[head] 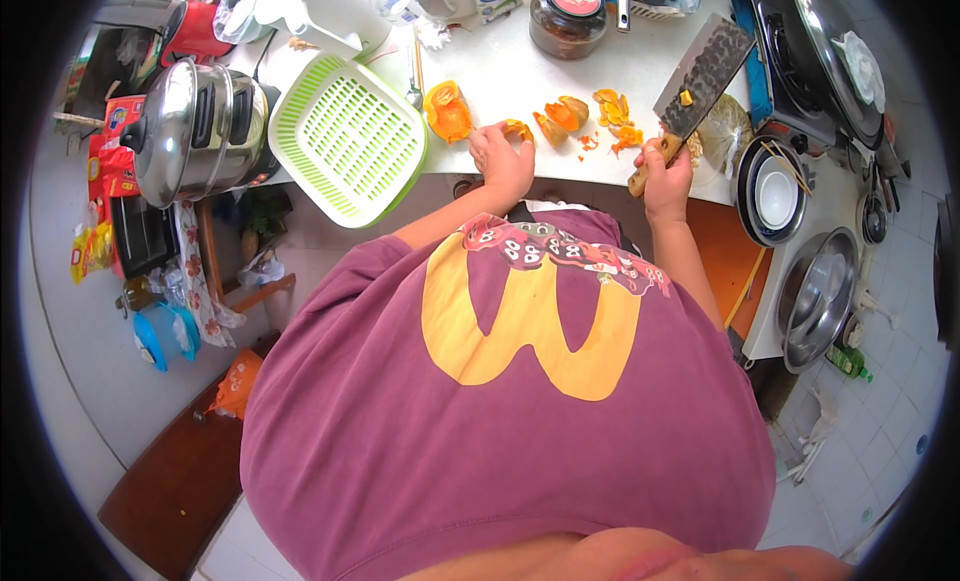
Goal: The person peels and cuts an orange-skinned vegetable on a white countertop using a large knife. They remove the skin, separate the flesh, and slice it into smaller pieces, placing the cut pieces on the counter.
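My right hand (666,177) grips the wooden handle of a Chinese cleaver (703,76). Its dark, patterned blade points up and to the right, with a small orange scrap (685,97) stuck to it. At the counter's front edge, my left hand (504,161) has its fingers around a curved pumpkin piece (519,127), partly hidden by the hand. Left of that hand lies a larger hollow pumpkin piece (448,112). Pumpkin chunks with rind (564,114) rest between my hands, and a small pile of orange peelings (613,108) is close to the cleaver.
A white-and-green draining basket (352,123) overhangs the counter edge on my left, beside a lidded steel steamer pot (176,127). Behind the pumpkin stands a dark-filled jar (568,25). Stacked bowls (775,192), a steel basin (817,299) and a gas stove (795,93) are at right.
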`<state>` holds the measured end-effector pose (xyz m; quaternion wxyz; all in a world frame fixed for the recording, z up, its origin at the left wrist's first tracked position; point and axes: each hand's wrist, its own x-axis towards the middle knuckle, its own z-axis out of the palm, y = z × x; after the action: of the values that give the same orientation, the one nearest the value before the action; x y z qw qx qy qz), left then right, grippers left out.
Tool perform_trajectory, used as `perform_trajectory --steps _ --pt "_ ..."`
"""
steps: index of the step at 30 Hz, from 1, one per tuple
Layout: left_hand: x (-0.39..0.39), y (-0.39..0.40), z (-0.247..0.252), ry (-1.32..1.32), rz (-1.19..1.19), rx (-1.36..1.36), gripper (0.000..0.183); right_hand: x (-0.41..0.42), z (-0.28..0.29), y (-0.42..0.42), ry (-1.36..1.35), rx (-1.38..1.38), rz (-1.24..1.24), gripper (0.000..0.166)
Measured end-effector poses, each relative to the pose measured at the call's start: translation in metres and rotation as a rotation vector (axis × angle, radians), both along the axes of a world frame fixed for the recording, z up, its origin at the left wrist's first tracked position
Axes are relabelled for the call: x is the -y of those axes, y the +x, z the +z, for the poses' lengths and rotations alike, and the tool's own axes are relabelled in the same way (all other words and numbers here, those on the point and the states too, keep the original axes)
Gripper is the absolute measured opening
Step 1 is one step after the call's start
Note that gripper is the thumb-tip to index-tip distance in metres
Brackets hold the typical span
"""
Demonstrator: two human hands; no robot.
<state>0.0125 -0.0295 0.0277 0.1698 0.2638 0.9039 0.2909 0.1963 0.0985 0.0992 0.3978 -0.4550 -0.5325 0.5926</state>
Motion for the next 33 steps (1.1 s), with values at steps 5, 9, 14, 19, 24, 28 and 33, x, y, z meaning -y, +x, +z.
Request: perform_trajectory --steps 5,9,14,19,24,28,33 --pt "-0.022 0.007 0.011 0.104 -0.067 0.311 0.059 0.003 0.007 0.006 -0.152 0.116 -0.054 0.022" --pt "-0.049 0.006 0.012 -0.090 -0.121 0.295 0.057 0.012 0.003 0.012 -0.165 0.155 -0.024 0.021" --pt "-0.057 0.004 0.007 -0.108 -0.137 0.250 0.047 0.017 -0.003 0.022 -0.164 0.204 0.039 0.022" --pt "-0.031 0.002 -0.001 -0.058 -0.216 0.214 0.034 0.023 -0.001 0.034 -0.141 0.347 0.193 0.025" --pt "-0.012 0.003 0.005 -0.070 -0.278 0.158 0.028 0.030 -0.012 0.037 -0.017 0.465 0.409 0.039" --pt "-0.012 0.005 0.006 -0.072 -0.308 0.116 0.026 0.036 -0.015 0.027 0.069 0.472 0.501 0.039" --pt "-0.014 0.004 0.010 -0.173 -0.336 0.076 0.024 0.035 -0.029 0.024 0.131 0.558 0.519 0.037"
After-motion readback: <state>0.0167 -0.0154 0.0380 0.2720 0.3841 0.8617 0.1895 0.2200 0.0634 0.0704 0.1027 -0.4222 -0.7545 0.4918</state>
